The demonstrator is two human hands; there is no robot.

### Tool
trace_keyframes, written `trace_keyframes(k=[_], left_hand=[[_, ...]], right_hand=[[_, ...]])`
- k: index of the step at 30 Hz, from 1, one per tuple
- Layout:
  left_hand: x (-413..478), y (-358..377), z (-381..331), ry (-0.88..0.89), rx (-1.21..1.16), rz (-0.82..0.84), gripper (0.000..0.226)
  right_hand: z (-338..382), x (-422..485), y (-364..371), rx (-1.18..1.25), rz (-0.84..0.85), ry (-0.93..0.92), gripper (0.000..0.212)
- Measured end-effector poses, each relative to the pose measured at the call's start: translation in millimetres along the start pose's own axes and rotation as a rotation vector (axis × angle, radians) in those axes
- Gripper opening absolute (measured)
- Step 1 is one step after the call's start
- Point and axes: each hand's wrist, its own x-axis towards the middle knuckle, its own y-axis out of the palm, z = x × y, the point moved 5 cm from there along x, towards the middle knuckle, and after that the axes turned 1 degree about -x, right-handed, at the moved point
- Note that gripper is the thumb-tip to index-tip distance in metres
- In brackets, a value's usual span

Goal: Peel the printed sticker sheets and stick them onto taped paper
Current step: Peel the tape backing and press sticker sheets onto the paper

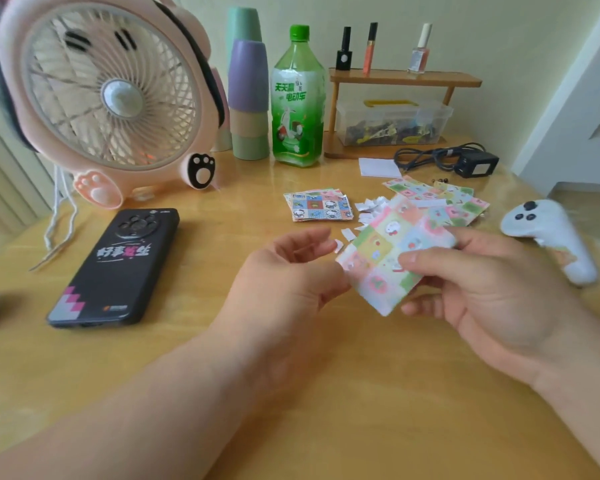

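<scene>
The right hand [492, 289] clamps the sticker sheet [385, 251], thumb on its printed face and fingers curled beneath, and holds it tilted just above the bench [326, 393]. The left hand [284, 271] sits at the sheet's left edge with its fingers loosely curled; the blur hides whether it pinches the corner or only touches it. The sheet is a grid of pastel squares in pink, green and yellow, each with a small cartoon figure, and its near corner shows white. Just beyond it, white paper scraps [364, 209] lie scattered, with a small stack of blue-toned sheets [319, 204] to their left and more pastel sheets [447, 199] fanned out to the right. A white controller [551, 233] lies near the bench's right edge, close to the right hand. A black phone [118, 268] lies well to the left. At the far side stand a pink fan [108, 91], stacked cups [248, 98], a green bottle [298, 98] and a wooden shelf [406, 79]. The near half of the bench, under the forearms, is bare wood
</scene>
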Motion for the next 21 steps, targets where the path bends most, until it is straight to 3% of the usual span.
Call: trace_keyframes(k=[4,9,14,21], left_hand=[[-9,8,8,-0.042,0.129,0.091,0.063],[-11,7,2,0.02,0.188,0.092,0.069],[-16,14,-1,0.058,0.208,0.159,0.061],[-19,19,-4,0.102,0.188,0.219,0.056]], right_hand=[[0,-2,4,0.006,-0.021,-0.041,0.02],[-5,-5,9,-0.084,0.03,-0.011,0.03],[-5,-6,5,-0.001,-0.026,0.06,0.038],[-2,-13,7,0.036,-0.083,0.123,0.015]])
